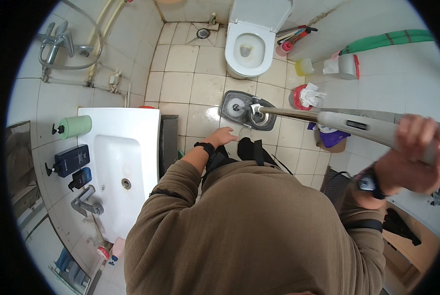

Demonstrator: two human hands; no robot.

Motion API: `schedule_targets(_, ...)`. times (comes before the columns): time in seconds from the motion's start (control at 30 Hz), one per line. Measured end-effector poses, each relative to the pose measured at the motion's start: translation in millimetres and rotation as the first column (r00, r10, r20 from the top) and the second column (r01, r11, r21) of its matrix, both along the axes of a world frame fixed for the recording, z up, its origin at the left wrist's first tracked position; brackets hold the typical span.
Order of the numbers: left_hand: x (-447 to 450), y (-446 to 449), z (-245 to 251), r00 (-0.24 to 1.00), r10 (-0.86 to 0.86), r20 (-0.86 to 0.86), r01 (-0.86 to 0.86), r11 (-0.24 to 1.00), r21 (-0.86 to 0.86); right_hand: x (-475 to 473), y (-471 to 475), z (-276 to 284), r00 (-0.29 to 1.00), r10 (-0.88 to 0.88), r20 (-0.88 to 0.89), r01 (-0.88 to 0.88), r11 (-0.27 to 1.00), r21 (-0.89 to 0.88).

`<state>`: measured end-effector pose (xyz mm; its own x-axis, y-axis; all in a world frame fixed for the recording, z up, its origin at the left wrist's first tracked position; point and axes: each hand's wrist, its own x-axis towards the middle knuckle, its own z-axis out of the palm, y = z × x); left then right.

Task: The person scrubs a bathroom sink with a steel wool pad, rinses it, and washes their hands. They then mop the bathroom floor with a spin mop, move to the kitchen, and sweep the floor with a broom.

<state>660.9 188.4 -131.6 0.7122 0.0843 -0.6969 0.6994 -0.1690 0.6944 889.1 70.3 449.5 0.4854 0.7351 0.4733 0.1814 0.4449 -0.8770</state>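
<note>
My right hand (421, 155), slightly blurred, grips the upper end of a mop handle (341, 123) at the far right. The handle has a thick white-grey sleeve above a metal pole and slants down to the left. Its white joint (255, 108) is over a dark grey two-part mop bucket (229, 116) on the floor. A round basket sits in the bucket's right part, and the left part looks wet. How the mop head sits there is hard to make out. My left hand (223, 136) hangs empty before my body, fingers extended, near the bucket's front left.
A toilet (249, 68) with raised lid stands beyond the bucket. At left is a white washbasin (149, 147) with pump bottles (71, 160) on its rim. Along the right wall are a red-lined waste bin (298, 99), a yellow container (304, 67) and a purple bag (332, 138).
</note>
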Motion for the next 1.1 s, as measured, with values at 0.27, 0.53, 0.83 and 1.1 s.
schedule_targets(0.27,80.5,-37.2,45.9,0.869,0.118,0.481,-0.181,0.979,0.088,23.9,-33.5,9.8,0.992,-0.098,0.086,0.104,0.992,-0.069)
schedule_targets(0.53,77.8,-46.3,18.9,0.977,0.168,0.129,-0.162,0.985,-0.061,-8.2,-10.6,1.5,0.982,-0.167,0.086,0.169,0.985,-0.02)
schedule_targets(0.83,48.0,-48.3,-37.1,0.986,0.053,0.159,-0.045,0.997,-0.055,32.8,-61.9,18.6,0.971,-0.24,-0.004,0.239,0.969,-0.067)
schedule_targets(1.1,32.0,-38.4,-49.1,0.977,0.063,0.202,-0.06,0.998,-0.023,4.7,4.3,-21.4,0.989,-0.146,0.014,0.147,0.988,-0.056)
